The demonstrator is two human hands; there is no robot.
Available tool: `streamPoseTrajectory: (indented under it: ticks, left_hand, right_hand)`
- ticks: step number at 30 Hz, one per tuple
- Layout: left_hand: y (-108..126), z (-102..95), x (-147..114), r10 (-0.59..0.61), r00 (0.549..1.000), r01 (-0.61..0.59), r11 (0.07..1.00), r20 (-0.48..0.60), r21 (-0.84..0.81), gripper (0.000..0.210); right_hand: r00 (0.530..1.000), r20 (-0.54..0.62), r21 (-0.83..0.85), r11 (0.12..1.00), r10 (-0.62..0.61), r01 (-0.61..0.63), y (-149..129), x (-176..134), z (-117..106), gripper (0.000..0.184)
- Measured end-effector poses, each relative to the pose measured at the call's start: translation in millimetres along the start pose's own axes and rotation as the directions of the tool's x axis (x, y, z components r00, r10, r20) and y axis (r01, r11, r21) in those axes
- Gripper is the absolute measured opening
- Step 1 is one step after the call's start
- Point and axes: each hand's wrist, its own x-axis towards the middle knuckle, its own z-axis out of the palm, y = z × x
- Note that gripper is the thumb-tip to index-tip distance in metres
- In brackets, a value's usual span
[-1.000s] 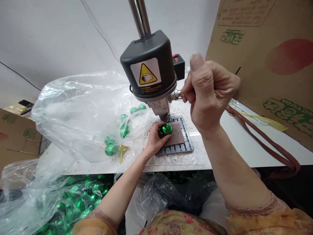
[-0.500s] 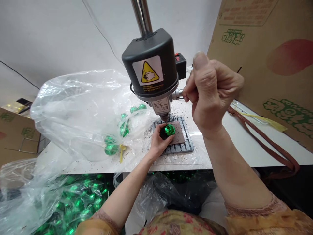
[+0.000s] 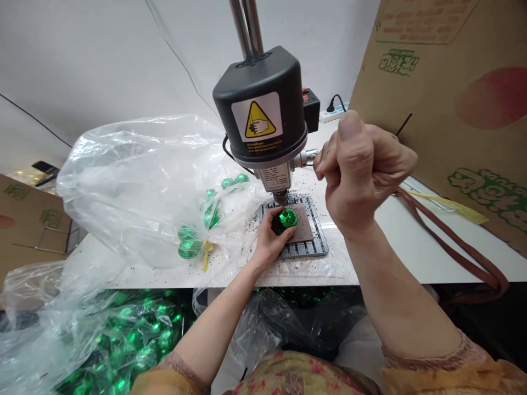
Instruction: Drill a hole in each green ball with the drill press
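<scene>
My left hand (image 3: 272, 236) is closed around a shiny green faceted ball (image 3: 287, 218), thumb and fingers on its sides. The ball rests on a brown square pad (image 3: 303, 222) over the slotted grey base plate (image 3: 319, 241) of a small drill press (image 3: 259, 104). Just above the ball sits the drill chuck (image 3: 280, 196); whether the bit touches the ball I cannot tell. My right hand (image 3: 362, 170) is raised in a fist at the press's feed handle (image 3: 305, 158), most of which the fingers hide.
Clear plastic bags (image 3: 135, 175) spread over the left of the white table, with several green balls (image 3: 190, 248) there. More green balls (image 3: 140, 334) fill a bag below the table edge. Cardboard boxes (image 3: 432, 109) stand at the right and left. A brown strap (image 3: 453, 236) hangs over the right edge.
My right fist is slightly lower beside the press, and a power strip now shows behind it. The view has shifted slightly. My left hand still holds the ball in the same place.
</scene>
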Motion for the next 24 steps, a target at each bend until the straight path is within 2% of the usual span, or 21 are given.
streamPoseTrajectory:
  ticks: [8,15,24]
  left_hand:
    - [0.1,0.7,0.3,-0.004,1.0,0.004,1.0,-0.002,-0.017,0.052]
    - [-0.5,2.1,-1.2,-0.019,0.999,0.018,0.999,-0.029,-0.034,0.051]
    - [-1.6,3.6,-0.9,-0.009,0.999,0.006,0.997,-0.045,-0.074,0.05]
  right_hand:
    - [0.999,0.039,0.055,0.998,-0.021,0.019,-2.6,-7.0,-7.5,0.043]
    - [1.0,0.005,0.066,0.998,0.011,-0.012,1.5,-9.9,-8.8,0.041]
    - [0.992,-0.019,0.138,0.982,-0.126,0.128,12.9,-18.0,-8.1,0.039]
